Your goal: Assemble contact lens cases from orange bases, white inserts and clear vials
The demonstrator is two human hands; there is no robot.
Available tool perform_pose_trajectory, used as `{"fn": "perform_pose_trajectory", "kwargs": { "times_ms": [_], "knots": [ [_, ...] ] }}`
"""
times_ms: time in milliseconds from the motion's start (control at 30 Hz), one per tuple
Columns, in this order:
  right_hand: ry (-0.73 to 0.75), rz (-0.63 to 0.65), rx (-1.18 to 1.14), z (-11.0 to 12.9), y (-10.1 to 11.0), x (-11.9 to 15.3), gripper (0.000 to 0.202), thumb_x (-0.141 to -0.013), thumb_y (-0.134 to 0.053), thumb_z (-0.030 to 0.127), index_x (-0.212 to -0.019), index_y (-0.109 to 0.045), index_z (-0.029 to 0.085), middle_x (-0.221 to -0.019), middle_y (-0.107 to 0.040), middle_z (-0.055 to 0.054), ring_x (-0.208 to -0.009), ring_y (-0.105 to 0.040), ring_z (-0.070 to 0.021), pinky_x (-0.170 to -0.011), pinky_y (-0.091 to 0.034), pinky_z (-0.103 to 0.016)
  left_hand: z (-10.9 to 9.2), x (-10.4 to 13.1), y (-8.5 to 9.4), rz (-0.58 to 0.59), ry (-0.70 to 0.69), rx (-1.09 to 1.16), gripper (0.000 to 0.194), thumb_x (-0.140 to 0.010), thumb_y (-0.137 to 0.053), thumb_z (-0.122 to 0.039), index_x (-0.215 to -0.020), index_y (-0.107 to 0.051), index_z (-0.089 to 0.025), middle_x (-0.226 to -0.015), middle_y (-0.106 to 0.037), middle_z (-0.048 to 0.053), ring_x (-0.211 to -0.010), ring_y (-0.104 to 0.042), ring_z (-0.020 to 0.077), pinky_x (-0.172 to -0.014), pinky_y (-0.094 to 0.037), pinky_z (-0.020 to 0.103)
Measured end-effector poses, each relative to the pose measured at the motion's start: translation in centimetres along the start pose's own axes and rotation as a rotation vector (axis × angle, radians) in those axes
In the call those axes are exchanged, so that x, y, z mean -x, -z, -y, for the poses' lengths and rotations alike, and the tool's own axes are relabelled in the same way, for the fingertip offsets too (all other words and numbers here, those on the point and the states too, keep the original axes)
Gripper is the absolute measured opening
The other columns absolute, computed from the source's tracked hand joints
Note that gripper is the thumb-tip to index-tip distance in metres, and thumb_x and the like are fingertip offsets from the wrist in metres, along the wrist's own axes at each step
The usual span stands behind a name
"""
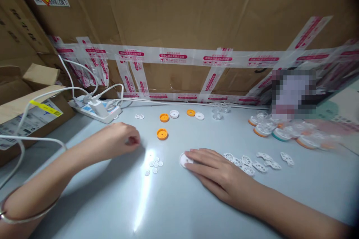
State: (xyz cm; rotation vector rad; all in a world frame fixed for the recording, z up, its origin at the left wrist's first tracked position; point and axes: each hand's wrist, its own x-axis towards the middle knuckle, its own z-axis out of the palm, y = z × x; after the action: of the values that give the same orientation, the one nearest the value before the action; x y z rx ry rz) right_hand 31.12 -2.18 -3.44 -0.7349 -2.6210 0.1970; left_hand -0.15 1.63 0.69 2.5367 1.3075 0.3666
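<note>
The white disc (183,160) looks plastic, the tabletop (224,216) glossy.

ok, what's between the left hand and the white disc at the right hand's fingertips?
Head view: a loose cluster of small white gear-like pieces, mostly just below the straight line from left hand to white disc.

Small white plastic gears (156,164): left of round white plastic disc (183,160)
White rectangular plastic power strip (108,118): far left
</note>
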Motion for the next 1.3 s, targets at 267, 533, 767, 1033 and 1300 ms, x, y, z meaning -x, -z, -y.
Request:
{"fn": "perform_pose_trajectory", "kwargs": {
  "times_ms": [267, 533, 767, 1033, 1300],
  "knots": [
    [-0.005, 0.040, 0.005, 0.1, 0.1, -0.1, 0.035, -0.088, -0.042, 0.013, -0.120, -0.055, 0.020, -0.123, -0.058, -0.010, -0.115, -0.052, -0.0204, -0.095, -0.045, -0.040, -7.2, -3.1, -6.0, -0.357, -0.431, -0.009, 0.011, -0.084, -0.052, -0.017, -0.082, -0.063, -0.016, -0.074, -0.067, 0.002, -0.069, -0.061, 0.0118, -0.067, -0.043, 0.025],
    [-0.019, 0.047, -0.005, 0.1, 0.3, 0.1, 0.034, -0.088, -0.043, 0.014, -0.118, -0.057, 0.019, -0.122, -0.059, -0.010, -0.114, -0.053, -0.0212, -0.095, -0.045, -0.041, -6.6, -4.0, -7.3, -0.322, -0.437, 0.036, 0.012, -0.086, -0.051, -0.016, -0.086, -0.063, -0.016, -0.075, -0.067, 0.003, -0.071, -0.060, 0.0117, -0.068, -0.043, 0.025],
    [-0.004, 0.032, -0.018, -0.1, 0.2, 0.1, 0.034, -0.086, -0.044, 0.013, -0.117, -0.057, 0.018, -0.122, -0.059, -0.011, -0.114, -0.053, -0.0197, -0.096, -0.044, -0.040, -6.7, -3.7, -7.4, -0.302, -0.475, 0.060, 0.013, -0.087, -0.050, -0.015, -0.086, -0.063, -0.017, -0.078, -0.067, 0.001, -0.073, -0.060, 0.0107, -0.070, -0.042, 0.024],
    [-0.003, 0.033, -0.028, -0.2, 0.3, 0.1, 0.033, -0.087, -0.042, 0.014, -0.116, -0.058, 0.018, -0.122, -0.059, -0.011, -0.114, -0.052, -0.0197, -0.096, -0.044, -0.039, -6.3, -3.3, -6.9, -0.311, -0.510, 0.046, 0.016, -0.086, -0.051, -0.013, -0.095, -0.062, -0.018, -0.084, -0.069, 0.001, -0.076, -0.062, 0.0106, -0.072, -0.044, 0.026],
    [-0.041, 0.008, -0.067, -0.1, 0.1, 0.2, 0.038, -0.085, -0.046, 0.013, -0.120, -0.055, 0.023, -0.124, -0.055, -0.011, -0.112, -0.053, -0.0188, -0.093, -0.047, -0.036, -6.3, -1.5, -6.5, -0.230, -0.485, 0.037, 0.032, -0.088, -0.045, -0.011, -0.117, -0.054, -0.019, -0.107, -0.067, 0.008, -0.096, -0.063, 0.0147, -0.080, -0.049, 0.029]
  ]
}}
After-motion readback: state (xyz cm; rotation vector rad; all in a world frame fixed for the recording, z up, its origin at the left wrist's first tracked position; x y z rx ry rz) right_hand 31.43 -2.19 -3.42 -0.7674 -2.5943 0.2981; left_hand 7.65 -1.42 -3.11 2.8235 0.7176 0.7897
